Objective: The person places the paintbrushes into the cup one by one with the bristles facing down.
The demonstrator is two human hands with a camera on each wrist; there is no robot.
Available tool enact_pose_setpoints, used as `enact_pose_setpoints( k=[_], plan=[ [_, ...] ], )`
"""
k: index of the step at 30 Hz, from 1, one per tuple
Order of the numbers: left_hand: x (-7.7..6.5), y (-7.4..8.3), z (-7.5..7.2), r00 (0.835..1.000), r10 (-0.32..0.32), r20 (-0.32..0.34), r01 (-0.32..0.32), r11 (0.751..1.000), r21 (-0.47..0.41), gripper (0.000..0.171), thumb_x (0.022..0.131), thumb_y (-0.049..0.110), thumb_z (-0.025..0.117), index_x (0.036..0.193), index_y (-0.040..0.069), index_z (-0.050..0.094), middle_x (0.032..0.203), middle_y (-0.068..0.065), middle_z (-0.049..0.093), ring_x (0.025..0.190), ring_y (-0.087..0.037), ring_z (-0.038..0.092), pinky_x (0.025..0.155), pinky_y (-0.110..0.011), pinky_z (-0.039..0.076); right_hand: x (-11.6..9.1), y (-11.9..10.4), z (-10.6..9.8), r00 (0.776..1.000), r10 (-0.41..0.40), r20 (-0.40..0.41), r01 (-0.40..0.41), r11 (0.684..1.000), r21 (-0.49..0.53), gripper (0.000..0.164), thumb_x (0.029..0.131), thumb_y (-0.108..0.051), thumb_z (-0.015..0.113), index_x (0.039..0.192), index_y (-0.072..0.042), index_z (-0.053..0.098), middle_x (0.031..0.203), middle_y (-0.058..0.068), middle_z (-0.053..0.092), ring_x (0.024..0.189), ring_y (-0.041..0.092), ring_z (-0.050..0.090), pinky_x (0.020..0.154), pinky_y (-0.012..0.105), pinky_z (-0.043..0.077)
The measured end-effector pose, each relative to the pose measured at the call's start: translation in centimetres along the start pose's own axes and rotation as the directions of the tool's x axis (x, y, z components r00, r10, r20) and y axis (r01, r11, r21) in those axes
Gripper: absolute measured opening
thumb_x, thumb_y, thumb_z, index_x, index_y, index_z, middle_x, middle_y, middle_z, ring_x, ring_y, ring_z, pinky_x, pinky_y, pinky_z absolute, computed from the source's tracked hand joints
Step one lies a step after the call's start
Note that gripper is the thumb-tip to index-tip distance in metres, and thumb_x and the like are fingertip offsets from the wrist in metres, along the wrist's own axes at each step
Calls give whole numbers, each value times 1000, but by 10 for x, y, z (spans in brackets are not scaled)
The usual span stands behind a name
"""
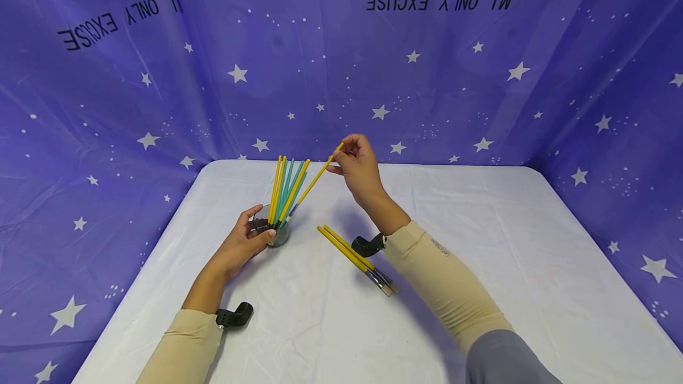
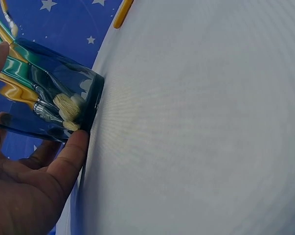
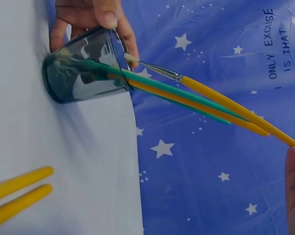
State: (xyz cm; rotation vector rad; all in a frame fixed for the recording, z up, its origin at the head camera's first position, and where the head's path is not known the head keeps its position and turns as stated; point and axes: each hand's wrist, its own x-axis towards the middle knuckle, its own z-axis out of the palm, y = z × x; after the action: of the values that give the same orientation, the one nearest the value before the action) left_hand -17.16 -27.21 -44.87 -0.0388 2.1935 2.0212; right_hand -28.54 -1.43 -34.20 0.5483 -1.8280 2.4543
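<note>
My left hand point(image 1: 237, 250) grips a clear dark-tinted glass point(image 1: 278, 240) on the table, thumb and fingers around its sides. Several paintbrushes with yellow handles point(image 1: 275, 185) and teal handles point(image 1: 286, 188) stand leaning in the glass. In the left wrist view their pale bristles point(image 2: 66, 105) point down near the glass bottom. My right hand point(image 1: 363, 173) pinches a yellow paintbrush point(image 3: 215, 100) by its handle end, to the right of the glass. That brush slants down, and its bristle tip point(image 3: 131, 58) is right at the glass rim in the right wrist view.
Two yellow flat paintbrushes point(image 1: 344, 249) lie side by side on the white-covered table point(image 1: 299, 325), below my right forearm. Purple star-printed cloth point(image 1: 320, 64) hangs behind and along both sides of the table. Each wrist wears a black camera point(image 1: 235, 316).
</note>
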Motion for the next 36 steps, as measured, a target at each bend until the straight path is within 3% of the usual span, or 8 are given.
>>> enact_pose_setpoints(
  k=[6,9,17,26,32,36],
  plan=[
    [2,-1,0,1000,3,-1,-3,1000,4,85,98,17,65,159,15,5,148,-26,30,127,-29,43,91,-30,48,-2,10,10,999,-28,31,28,1000,-6,22,96,12,53,110,-5,47,103,18,52,95,33,61,75,35,58],
    [3,-1,0,1000,-1,-5,1,1000,-2,85,97,16,65,159,16,6,148,-25,31,127,-29,43,91,-29,48,-5,15,15,998,-41,52,42,999,-26,22,96,11,54,111,-4,47,101,15,52,97,38,60,75,35,58],
    [2,0,0,1000,-4,-13,4,1000,1,85,97,16,66,159,16,7,148,-25,31,130,-32,42,92,-31,48,-14,29,31,991,-30,134,46,992,-117,20,97,8,54,115,2,45,101,16,50,86,18,59,76,37,58],
    [0,4,1,1000,-6,-12,6,1000,-4,85,98,15,64,159,16,5,149,-26,30,130,-32,42,95,-35,46,-24,43,40,985,-8,174,42,980,-195,22,96,9,54,116,8,45,99,16,50,88,26,56,79,48,56],
    [0,3,1,1000,-4,-16,4,1000,-11,85,97,14,64,159,16,6,148,-26,31,125,-27,45,92,-32,47,-30,49,37,986,-3,166,42,973,-229,19,96,4,57,114,1,51,98,12,52,87,21,58,73,36,58],
    [0,1,1,1000,0,-16,0,1000,-17,84,97,14,64,159,16,6,148,-26,31,124,-27,46,92,-31,48,-29,48,30,983,-3,182,42,976,-213,21,95,2,59,114,0,53,100,11,54,93,30,61,73,36,58]
  ],
)
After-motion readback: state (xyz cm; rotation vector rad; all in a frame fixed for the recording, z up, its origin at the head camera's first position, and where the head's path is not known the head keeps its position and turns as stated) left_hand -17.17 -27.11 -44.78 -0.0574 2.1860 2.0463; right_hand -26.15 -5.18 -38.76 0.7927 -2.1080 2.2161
